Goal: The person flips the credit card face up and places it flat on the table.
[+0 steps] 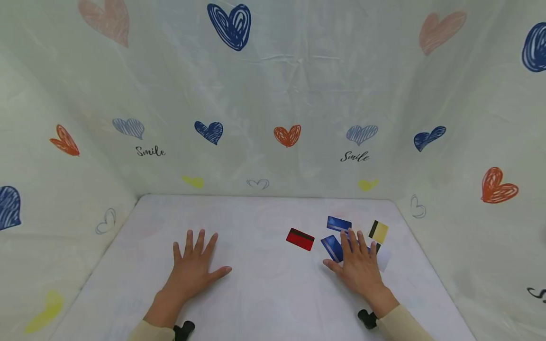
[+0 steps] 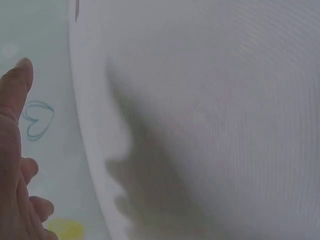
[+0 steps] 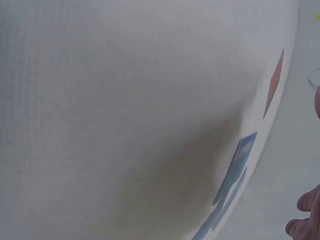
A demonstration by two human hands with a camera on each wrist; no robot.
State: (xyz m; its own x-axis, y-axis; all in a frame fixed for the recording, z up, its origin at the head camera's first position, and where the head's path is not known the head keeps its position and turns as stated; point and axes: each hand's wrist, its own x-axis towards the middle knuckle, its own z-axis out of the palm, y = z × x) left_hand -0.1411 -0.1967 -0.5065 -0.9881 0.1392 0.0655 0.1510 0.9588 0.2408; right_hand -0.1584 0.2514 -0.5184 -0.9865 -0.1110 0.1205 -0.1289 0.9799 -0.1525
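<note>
My left hand (image 1: 190, 272) is spread over the left part of the white table, fingers straight and holding nothing. Its thumb and fingers also show at the edge of the left wrist view, with a shadow on the tabletop. My right hand (image 1: 360, 270), fingers extended, hovers over a loose group of cards and hides some of them. A blue card (image 1: 339, 224) lies beyond its fingertips and another blue card (image 1: 332, 248) beside its thumb. To the right are a yellow card (image 1: 378, 231) with a dark stripe and a whitish card (image 1: 384, 259). Left of the group lies a red card (image 1: 300, 239).
The white table (image 1: 256, 303) has rounded far corners. A pale curtain (image 1: 273, 94) printed with hearts and the word Smile stands behind it and along both sides.
</note>
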